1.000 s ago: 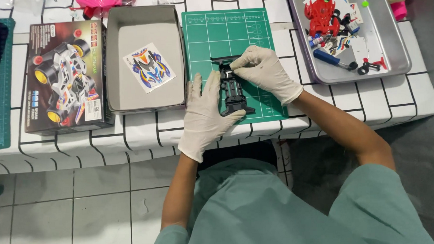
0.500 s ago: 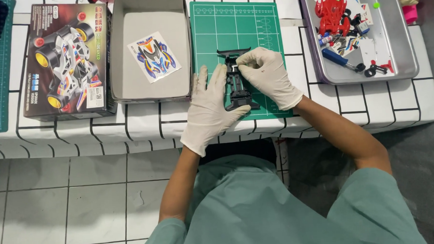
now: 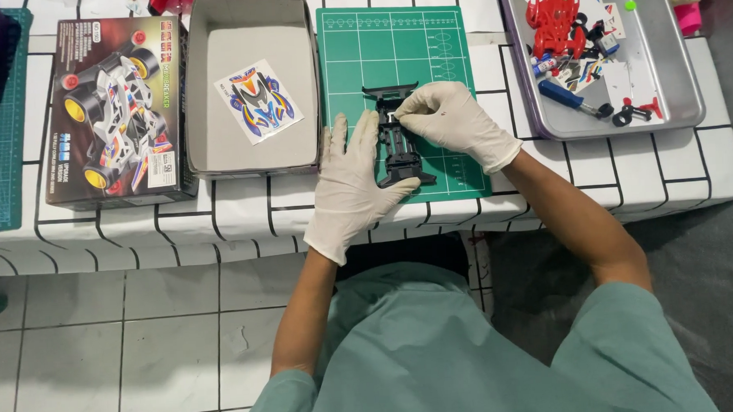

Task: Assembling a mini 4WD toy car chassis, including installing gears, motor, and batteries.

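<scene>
Your left hand (image 3: 356, 178) lies flat and gloved on the table (image 3: 220, 211), fingers stretched forward, its grip released, with only the fingertips' side pressing against the black toy car chassis (image 3: 398, 144). Your right hand (image 3: 453, 122) comes in from the other side, wrist bent, with thumb and forefinger pinched on the upper part of that chassis. The chassis lies lengthwise on the green cutting mat (image 3: 393, 51), between your two grips. Just beyond your left hand sits an open grey box tray (image 3: 255, 149) holding a sticker sheet (image 3: 259, 102); past it lies the printed box lid (image 3: 111, 109). Well out from your right hand, a metal tray (image 3: 662, 74) holds red parts (image 3: 553, 22) and a blue-handled tool (image 3: 570, 98).
</scene>
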